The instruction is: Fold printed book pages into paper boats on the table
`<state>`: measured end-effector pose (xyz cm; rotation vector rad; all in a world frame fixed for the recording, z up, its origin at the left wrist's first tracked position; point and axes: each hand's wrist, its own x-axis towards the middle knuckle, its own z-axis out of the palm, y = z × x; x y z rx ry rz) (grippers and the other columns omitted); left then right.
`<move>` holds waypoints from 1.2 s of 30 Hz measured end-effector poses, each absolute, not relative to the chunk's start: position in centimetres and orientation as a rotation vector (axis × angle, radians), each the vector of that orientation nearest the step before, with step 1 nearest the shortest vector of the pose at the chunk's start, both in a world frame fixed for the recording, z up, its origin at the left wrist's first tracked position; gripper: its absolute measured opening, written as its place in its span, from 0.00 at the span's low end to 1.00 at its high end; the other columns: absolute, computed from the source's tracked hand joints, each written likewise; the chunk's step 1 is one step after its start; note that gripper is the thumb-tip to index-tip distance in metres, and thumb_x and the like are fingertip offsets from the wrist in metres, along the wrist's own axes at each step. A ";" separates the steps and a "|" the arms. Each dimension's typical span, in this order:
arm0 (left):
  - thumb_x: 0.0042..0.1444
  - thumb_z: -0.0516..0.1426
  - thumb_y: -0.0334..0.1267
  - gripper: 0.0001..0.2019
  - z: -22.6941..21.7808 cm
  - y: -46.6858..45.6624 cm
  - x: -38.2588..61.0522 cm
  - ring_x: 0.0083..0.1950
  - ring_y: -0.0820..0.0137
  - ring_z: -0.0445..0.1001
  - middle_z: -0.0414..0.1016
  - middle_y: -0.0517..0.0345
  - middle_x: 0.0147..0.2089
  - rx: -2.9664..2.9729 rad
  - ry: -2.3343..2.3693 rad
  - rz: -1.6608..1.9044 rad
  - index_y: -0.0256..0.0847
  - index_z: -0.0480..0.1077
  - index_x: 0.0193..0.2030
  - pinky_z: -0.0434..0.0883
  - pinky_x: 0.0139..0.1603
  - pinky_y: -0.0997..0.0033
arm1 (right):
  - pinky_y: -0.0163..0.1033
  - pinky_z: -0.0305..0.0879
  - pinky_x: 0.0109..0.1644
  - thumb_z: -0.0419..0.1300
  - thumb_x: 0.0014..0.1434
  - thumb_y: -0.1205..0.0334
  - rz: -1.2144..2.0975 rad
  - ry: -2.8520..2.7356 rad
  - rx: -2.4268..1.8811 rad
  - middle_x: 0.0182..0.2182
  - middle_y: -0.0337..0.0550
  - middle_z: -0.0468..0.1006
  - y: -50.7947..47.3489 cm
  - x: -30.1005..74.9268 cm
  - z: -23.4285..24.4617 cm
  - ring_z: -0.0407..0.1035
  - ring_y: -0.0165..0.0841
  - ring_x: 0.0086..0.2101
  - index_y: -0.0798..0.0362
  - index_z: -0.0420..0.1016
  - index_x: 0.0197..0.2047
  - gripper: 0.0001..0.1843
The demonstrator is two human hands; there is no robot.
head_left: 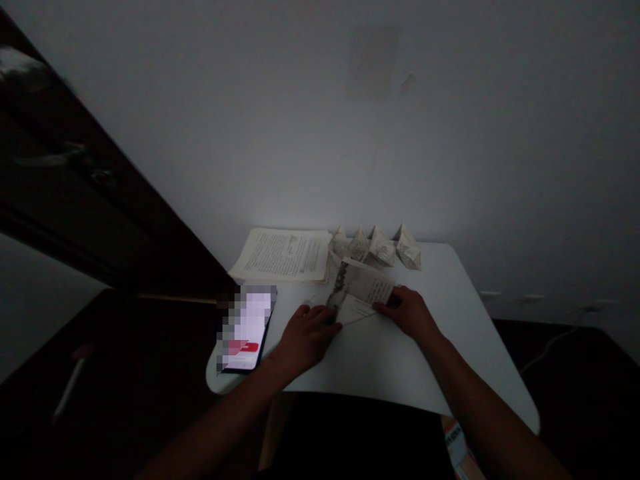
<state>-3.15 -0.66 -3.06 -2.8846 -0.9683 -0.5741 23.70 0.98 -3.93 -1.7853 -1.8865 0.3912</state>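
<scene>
A printed sheet of paper, partly folded with one flap raised, lies on the small white table. My left hand pinches its lower left corner, fingers closed on the paper. My right hand grips the sheet's right edge, fingers curled over it. Behind the sheet, several folded paper shapes stand in a row near the wall.
A stack of printed pages lies at the table's back left. A lit phone rests at the left edge. The white wall rises directly behind. A dark door is to the left, with dark floor around.
</scene>
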 end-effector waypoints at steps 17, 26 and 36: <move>0.56 0.53 0.35 0.13 -2.8 -0.6 -2.5 0.51 0.61 0.65 0.68 0.53 0.51 -2.840 -0.939 -0.449 0.48 0.68 0.49 0.60 0.49 0.55 | 0.36 0.62 0.34 0.61 0.49 0.53 0.404 -1.875 -1.777 0.26 0.42 0.72 1.0 23.7 -3.9 0.66 0.32 0.27 0.53 0.77 0.36 0.14; 0.58 0.52 0.37 0.12 -2.6 0.2 0.0 0.51 0.61 0.65 0.68 0.52 0.51 -2.845 -0.902 -0.431 0.47 0.68 0.48 0.60 0.49 0.56 | 0.37 0.62 0.34 0.60 0.49 0.52 0.392 -1.883 -1.810 0.27 0.43 0.73 1.0 23.5 -4.0 0.67 0.33 0.28 0.54 0.77 0.37 0.16; 0.59 0.50 0.38 0.13 -2.8 0.9 2.7 0.53 0.61 0.64 0.68 0.52 0.52 -2.852 -0.872 -0.439 0.47 0.67 0.50 0.59 0.50 0.56 | 0.37 0.62 0.34 0.60 0.49 0.54 0.368 -1.878 -1.771 0.28 0.44 0.74 0.9 23.4 -3.6 0.67 0.33 0.28 0.54 0.78 0.37 0.15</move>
